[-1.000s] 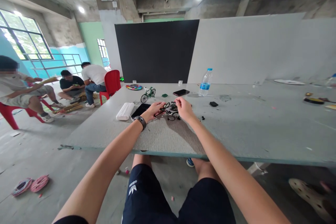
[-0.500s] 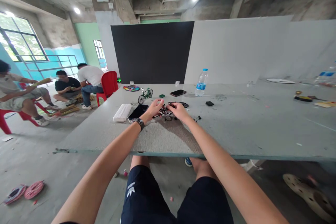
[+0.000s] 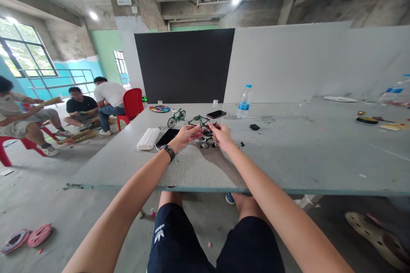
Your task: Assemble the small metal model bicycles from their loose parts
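Note:
A small black model bicycle frame point(image 3: 200, 118) is held up just above the table, tilted, between my two hands. My right hand point(image 3: 222, 136) pinches it from the right with thumb and fingertips. From the left, my left hand point(image 3: 185, 137), with a dark watch on the wrist, has its fingers pressed together at the frame's lower part; the exact contact is hidden. Small loose bicycle parts point(image 3: 205, 145) lie on the table below the fingers. A finished green model bicycle point(image 3: 176, 118) stands behind and to the left.
On the grey table point(image 3: 288, 158) are a white box-like device point(image 3: 148, 138), a dark phone point(image 3: 166, 137), another phone point(image 3: 216, 114), a water bottle point(image 3: 244, 102), a small black object point(image 3: 254, 127) and a colourful disc point(image 3: 159, 109). Several people sit at the left.
The black frame has been raised and tilted, showing above my fingers. My left hand has turned and lowered a little, its fingers pointing right. My right hand stays at the frame.

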`<state>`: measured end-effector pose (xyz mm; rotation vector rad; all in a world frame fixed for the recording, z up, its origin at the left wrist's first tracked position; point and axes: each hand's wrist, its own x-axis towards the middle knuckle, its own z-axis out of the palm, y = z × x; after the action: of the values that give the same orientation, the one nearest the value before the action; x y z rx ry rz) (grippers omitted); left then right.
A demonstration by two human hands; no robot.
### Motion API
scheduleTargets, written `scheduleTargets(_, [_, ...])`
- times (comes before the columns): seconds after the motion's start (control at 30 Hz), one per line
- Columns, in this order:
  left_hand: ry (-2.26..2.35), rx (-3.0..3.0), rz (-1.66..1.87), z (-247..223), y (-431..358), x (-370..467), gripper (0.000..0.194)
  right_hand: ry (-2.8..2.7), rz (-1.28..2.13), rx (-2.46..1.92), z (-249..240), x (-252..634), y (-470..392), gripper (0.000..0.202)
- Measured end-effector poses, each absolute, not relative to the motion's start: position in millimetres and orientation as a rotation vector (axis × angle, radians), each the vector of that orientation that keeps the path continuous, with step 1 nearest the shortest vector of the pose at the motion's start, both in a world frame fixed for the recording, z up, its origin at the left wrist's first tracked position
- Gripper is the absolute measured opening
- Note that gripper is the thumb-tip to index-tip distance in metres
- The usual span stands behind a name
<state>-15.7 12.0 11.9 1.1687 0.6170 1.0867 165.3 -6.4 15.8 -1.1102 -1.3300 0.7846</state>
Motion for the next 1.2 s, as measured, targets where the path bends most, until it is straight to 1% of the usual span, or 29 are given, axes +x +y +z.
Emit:
scheduleTargets(0.07, [0.632, 1.274, 1.017, 10, 10, -15, 0.041, -1.287, 0.831, -1.125, 17, 164, -8, 0.050])
scheduleTargets(0.13, [0.647, 1.345, 1.040, 9, 8, -15, 0.045, -1.291, 0.857, -1.132, 18, 163, -11, 0.048])
scheduleTargets(0.37, [0.713, 1.424, 1.147, 13, 7, -15, 0.043, -1.405, 0.825, -1.163, 20, 161, -15, 0.047])
scheduleTargets(0.43, [0.776, 1.433, 1.196, 14, 8, -14, 0.041, -1.464, 0.743, -1.209, 21, 161, -14, 0.046])
scheduleTargets(0.5, [0.823, 1.408, 1.262, 15, 9, -13, 0.037, -1.530, 0.559, -1.274, 22, 164, -14, 0.041])
scheduleTargets(0.6, [0.915, 1.338, 1.369, 15, 12, -13, 0.029, -1.740, 0.304, -1.313, 26, 171, -14, 0.034])
scheduleTargets(0.7, [1.055, 1.272, 1.412, 15, 14, -14, 0.023, -2.181, 0.386, -1.272, 28, 179, -15, 0.028])
scheduleTargets(0.8, [1.119, 1.244, 1.414, 14, 16, -14, 0.019, -2.364, 0.476, -1.294, 26, 181, -15, 0.019])
scheduleTargets(0.9, [1.112, 1.246, 1.421, 13, 18, -14, 0.019, -2.357, 0.446, -1.263, 22, 179, -14, 0.011])
scheduleTargets(1.07, [1.069, 1.289, 1.405, 9, 18, -14, 0.019, -2.181, 0.315, -1.175, 27, 175, -17, 0.016])
scheduleTargets(1.2, [1.025, 1.414, 1.358, 6, 18, -14, 0.021, -1.896, 0.083, -1.133, 33, 175, -19, 0.021])
